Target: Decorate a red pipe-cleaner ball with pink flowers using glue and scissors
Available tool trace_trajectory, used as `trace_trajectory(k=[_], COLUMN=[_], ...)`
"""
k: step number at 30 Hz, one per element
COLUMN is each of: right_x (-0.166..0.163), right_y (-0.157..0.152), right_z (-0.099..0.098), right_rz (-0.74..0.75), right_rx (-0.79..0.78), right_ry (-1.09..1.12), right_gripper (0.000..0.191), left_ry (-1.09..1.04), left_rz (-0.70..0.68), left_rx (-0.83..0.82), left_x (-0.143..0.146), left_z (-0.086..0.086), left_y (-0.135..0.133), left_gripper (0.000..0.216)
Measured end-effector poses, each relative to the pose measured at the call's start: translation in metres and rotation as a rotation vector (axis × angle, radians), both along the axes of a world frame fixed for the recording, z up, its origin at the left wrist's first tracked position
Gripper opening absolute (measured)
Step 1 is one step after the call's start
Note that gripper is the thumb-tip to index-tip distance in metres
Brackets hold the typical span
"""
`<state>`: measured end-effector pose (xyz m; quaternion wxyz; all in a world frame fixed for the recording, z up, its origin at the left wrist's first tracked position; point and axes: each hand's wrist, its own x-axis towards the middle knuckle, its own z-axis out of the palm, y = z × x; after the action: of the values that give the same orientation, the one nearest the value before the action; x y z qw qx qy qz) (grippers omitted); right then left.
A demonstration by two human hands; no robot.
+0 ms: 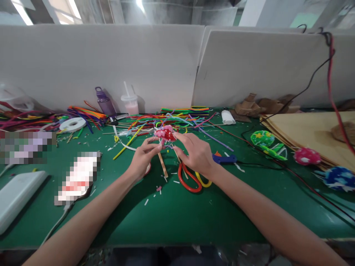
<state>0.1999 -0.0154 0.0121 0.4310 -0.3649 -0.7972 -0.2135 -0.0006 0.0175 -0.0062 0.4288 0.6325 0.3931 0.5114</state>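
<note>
Both my hands meet above the green table [172, 218] around a small red and pink pipe-cleaner flower [165, 133]. My left hand [142, 158] pinches it from the left with thumb and fingertips closed. My right hand [196, 154] grips it from the right, fingers curled toward the flower. A thin stem hangs down below the flower between the two hands. Red-handled scissors [188, 179] lie on the table just beneath my right wrist.
Loose coloured pipe cleaners [177, 120] are strewn behind the hands. A blue glue gun [224, 159], purple bottle [104, 101], plastic cup [130, 103], tape roll [72, 124], white box [16, 194], finished craft pieces [306, 156] and cardboard sheets [307, 131] surround the spot. White partitions stand behind.
</note>
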Motion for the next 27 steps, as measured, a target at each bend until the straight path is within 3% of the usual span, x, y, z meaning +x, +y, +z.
trace_trajectory(k=[3,7,10,15,19,20,22,25,27], right_x=[0.002,-0.004,-0.022,-0.084,-0.118,-0.117,-0.105,-0.073,-0.054], right_y=[0.004,0.004,-0.004,-0.039,-0.047,-0.041,-0.022,0.007,0.016], right_z=[-0.005,-0.008,-0.004,0.002,0.002,0.003,0.006,0.013,0.017], right_rz=[0.015,0.089,0.200,0.489,0.840,0.841,0.666,0.328,0.261], right_rx=[-0.050,-0.153,-0.245,-0.375,-0.610,-0.693,-0.781,-0.764,-0.732], right_ry=[0.173,0.231,0.042,-0.548,-0.605,-0.527,-0.309,0.217,0.377], right_gripper=[0.027,0.016,0.021,0.019,0.023,0.022,0.018,0.021,0.023], left_ry=[-0.230,-0.425,-0.497,-0.525,-0.531,-0.531,-0.509,-0.479,-0.474], left_rz=[-0.005,-0.040,-0.091,-0.162,-0.223,-0.232,-0.236,-0.208,-0.189], left_rx=[-0.110,-0.244,-0.222,-0.136,-0.079,-0.084,-0.089,-0.073,-0.082], left_x=[0.003,0.009,0.017,0.046,0.071,0.075,0.077,0.071,0.065], left_z=[0.011,0.041,0.068,0.101,0.110,0.110,0.108,0.103,0.099], left_y=[0.003,0.012,0.027,0.055,0.064,0.063,0.060,0.055,0.054], left_gripper=[0.016,0.015,0.010,0.011,0.014,0.013,0.012,0.009,0.009])
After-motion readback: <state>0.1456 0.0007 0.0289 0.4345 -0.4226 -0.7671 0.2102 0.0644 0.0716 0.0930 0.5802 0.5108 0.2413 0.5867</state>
